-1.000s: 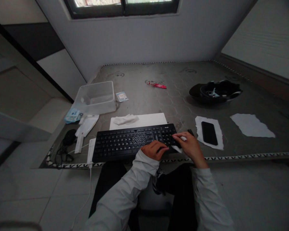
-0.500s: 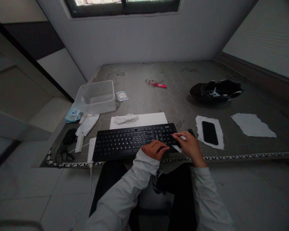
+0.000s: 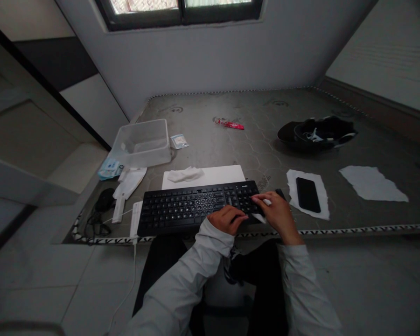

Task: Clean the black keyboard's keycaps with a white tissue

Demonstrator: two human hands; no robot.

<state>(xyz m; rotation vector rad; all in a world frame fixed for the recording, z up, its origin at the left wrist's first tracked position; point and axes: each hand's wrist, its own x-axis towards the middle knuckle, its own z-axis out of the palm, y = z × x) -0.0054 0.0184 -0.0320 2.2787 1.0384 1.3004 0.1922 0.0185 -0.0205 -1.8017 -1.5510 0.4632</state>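
Observation:
A black keyboard [image 3: 182, 207] lies near the front edge of the grey mattress-like surface. My left hand [image 3: 228, 219] is closed over the keyboard's front edge, right of its middle, fingers bent together and pointing right; the thumb is partly hidden. Over the number pad, my right hand [image 3: 276, 212] pinches a white tissue [image 3: 259, 217], part of which hangs out below the fingers onto the keys. Behind the keyboard, a crumpled tissue [image 3: 185, 174] rests on a white sheet [image 3: 224, 174]. A dark phone [image 3: 308, 194] on a white paper piece [image 3: 322, 186] lies right of my right hand.
At the left are a clear plastic box [image 3: 143, 156], a small packet [image 3: 179, 141], a blue pack [image 3: 109, 169], a black mouse [image 3: 105, 200] with its cable, and a white power strip [image 3: 136, 219]. Farther back lie a red wrapper [image 3: 231, 124] and a black cap [image 3: 301, 135]. Another paper [image 3: 373, 183] lies right.
The whole view has shifted slightly, so things sit a little lower and to the right. Both hands keep nearly the same pose on the keyboard.

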